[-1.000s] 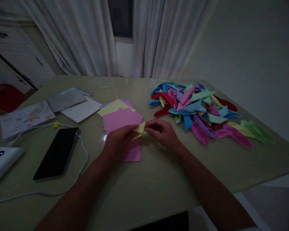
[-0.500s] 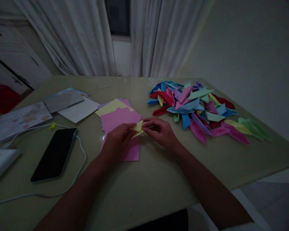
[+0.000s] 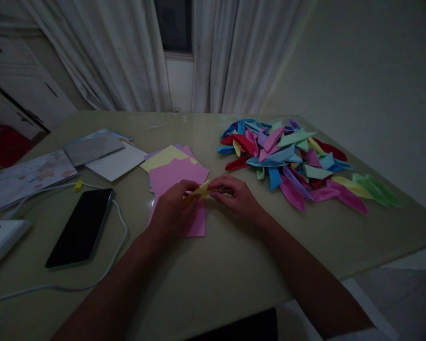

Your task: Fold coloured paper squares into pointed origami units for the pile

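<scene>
A small folded piece of yellow paper [image 3: 203, 189] is pinched between my two hands, just above the paper stack. My left hand [image 3: 173, 203] grips its left end, with the fingers curled around it. The right end sits between the thumb and fingers of my right hand [image 3: 236, 194]. Under my left hand lies a stack of coloured paper sheets [image 3: 172, 175], pink on top, with yellow and purple edges showing behind. My fingers hide part of the folded paper.
At the right back lies a heap of folded coloured papers [image 3: 280, 151]. On the left are a black phone [image 3: 81, 227], a white cable [image 3: 122, 222], a white device [image 3: 3, 241], a printed card [image 3: 35, 173] and a white sheet [image 3: 117, 160]. The table's edge [image 3: 386, 260] runs along the right.
The yellow paper has turned between my fingers and now looks narrower, more edge-on. Both hands have stayed in nearly the same place.
</scene>
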Action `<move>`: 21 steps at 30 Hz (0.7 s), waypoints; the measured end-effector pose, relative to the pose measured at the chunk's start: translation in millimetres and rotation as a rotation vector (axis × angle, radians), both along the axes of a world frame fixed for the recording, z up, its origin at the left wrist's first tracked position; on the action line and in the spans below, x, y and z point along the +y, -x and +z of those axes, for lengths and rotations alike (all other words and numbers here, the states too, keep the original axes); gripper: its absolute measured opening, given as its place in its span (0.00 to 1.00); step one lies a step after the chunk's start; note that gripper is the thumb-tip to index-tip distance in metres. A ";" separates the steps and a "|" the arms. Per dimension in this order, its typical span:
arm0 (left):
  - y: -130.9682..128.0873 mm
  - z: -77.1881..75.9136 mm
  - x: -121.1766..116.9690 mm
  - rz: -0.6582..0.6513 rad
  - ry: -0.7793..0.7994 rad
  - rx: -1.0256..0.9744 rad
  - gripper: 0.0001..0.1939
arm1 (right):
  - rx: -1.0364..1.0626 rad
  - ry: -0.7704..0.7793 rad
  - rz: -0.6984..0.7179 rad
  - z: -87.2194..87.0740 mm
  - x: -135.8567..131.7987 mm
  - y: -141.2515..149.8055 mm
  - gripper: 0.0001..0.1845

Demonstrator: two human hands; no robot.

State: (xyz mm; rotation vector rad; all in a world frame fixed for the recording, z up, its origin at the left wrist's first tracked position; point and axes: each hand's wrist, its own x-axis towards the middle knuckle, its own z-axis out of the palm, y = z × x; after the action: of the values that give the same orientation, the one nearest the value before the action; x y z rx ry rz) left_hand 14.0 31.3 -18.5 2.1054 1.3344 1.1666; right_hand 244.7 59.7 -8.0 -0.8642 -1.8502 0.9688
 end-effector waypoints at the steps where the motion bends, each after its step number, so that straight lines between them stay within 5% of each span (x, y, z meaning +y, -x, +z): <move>1: -0.1 -0.5 0.1 0.000 -0.011 0.000 0.09 | 0.007 0.004 0.002 -1.2 0.3 0.3 0.08; 8: 0.0 -4.5 1.7 -0.004 -0.111 0.021 0.08 | 0.042 0.065 0.002 -3.3 -0.8 3.2 0.08; 16: -1.5 3.4 0.3 -0.031 -0.404 0.225 0.06 | 0.137 0.101 -0.018 2.2 -6.1 7.9 0.14; 21: 0.9 -0.4 -1.2 -0.030 -0.406 0.289 0.06 | 0.178 0.127 0.025 0.7 -8.9 10.5 0.18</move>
State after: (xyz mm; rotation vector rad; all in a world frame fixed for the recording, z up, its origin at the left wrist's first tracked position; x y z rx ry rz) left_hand 13.2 30.1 -18.9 2.6587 1.2578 1.2400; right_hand 234.1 50.9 -7.3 -0.8037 -1.6667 1.1511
